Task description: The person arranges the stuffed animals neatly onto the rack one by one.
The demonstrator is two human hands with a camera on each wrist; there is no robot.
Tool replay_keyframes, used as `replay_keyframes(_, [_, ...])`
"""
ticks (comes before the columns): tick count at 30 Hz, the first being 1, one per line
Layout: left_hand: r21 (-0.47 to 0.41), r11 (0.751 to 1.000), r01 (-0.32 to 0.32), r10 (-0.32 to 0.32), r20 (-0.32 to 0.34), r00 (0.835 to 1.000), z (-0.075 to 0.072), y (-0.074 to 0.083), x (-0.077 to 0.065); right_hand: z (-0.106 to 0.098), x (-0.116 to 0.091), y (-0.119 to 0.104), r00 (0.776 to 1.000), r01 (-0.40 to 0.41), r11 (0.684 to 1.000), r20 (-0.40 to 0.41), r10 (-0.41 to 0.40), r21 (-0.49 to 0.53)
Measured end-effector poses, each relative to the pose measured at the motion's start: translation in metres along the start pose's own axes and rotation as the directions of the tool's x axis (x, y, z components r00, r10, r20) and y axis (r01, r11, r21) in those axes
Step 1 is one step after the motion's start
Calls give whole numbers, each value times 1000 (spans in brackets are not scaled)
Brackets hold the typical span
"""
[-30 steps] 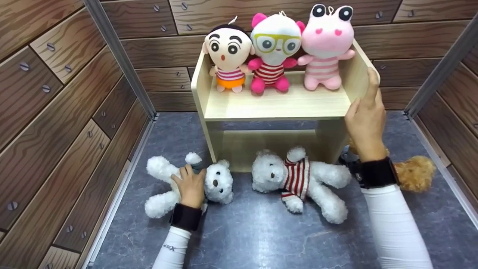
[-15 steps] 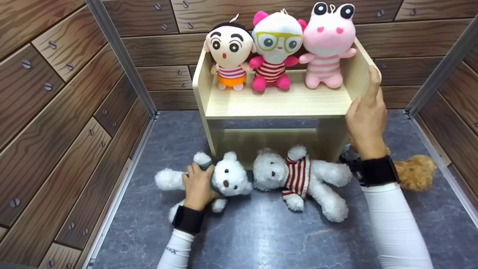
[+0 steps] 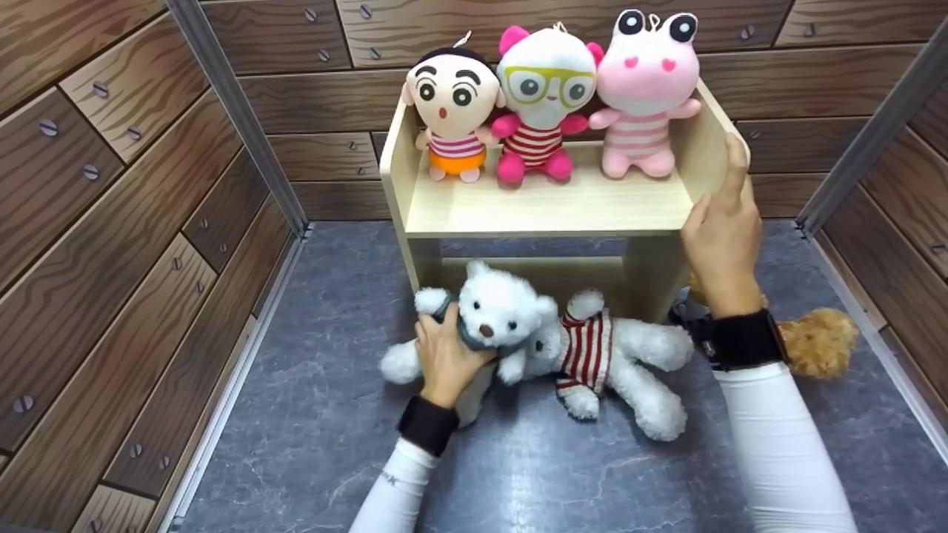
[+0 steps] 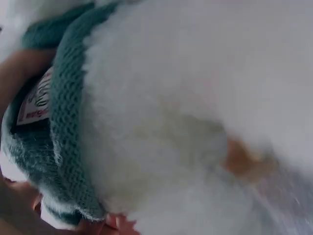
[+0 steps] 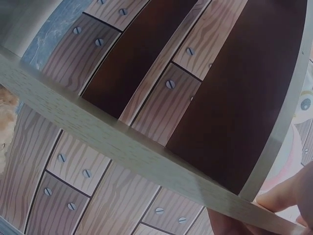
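My left hand (image 3: pixel 446 359) grips a white teddy bear (image 3: pixel 498 302) in a teal knit sweater (image 4: pixel 68 112) around its body. The bear is raised in front of the shelf's lower compartment, its head overlapping that of a second white teddy bear in a red-striped shirt (image 3: pixel 589 359), which lies on the floor. On the right, my right hand (image 3: pixel 724 252) holds the front edge of the side panel of a pale wooden shelf (image 3: pixel 548 215). In the right wrist view, thumb and fingers (image 5: pixel 286 193) lie on either side of that panel's edge (image 5: pixel 122 144).
Along the upper board sit a boy doll (image 3: pixel 455 111), a panda plush with yellow glasses (image 3: pixel 544 104) and a pink frog-like plush (image 3: pixel 646 104). A brown plush (image 3: pixel 818 344) lies partly hidden behind my right wrist. Wood-patterned walls (image 3: pixel 148 259) enclose the grey floor (image 3: pixel 296 459).
My left hand has lifted the teal-sweater teddy bear and carried it rightward, turning its head upward, toward the shelf. The right hand has stayed on the side panel.
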State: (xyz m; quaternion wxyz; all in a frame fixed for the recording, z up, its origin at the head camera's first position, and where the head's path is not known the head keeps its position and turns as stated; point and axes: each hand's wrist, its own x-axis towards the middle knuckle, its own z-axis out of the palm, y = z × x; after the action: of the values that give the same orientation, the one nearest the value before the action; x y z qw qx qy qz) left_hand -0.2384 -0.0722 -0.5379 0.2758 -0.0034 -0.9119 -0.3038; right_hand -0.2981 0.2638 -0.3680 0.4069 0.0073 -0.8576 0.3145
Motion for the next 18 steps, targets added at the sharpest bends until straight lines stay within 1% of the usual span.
replay_keyframes(3, [-58, 998, 27, -29, -34, 999, 9, 5, 9, 1, -1, 0, 1000, -2, 1000, -3, 2, -3])
replay_keyframes(8, [-136, 986, 96, -106, -67, 992, 22, 8, 23, 2, -1, 0, 1000, 15, 1000, -4, -15, 10])
replay_keyframes(14, [-153, 977, 148, -166, -113, 980, 34, 12, 39, 1, -1, -1, 1000, 8, 1000, -15, -8, 17])
replay_keyframes(18, [-146, 969, 199, -216, -112, 970, 41, 16, 48, 0, -1, -1, 1000, -3, 1000, -10, 3, 11])
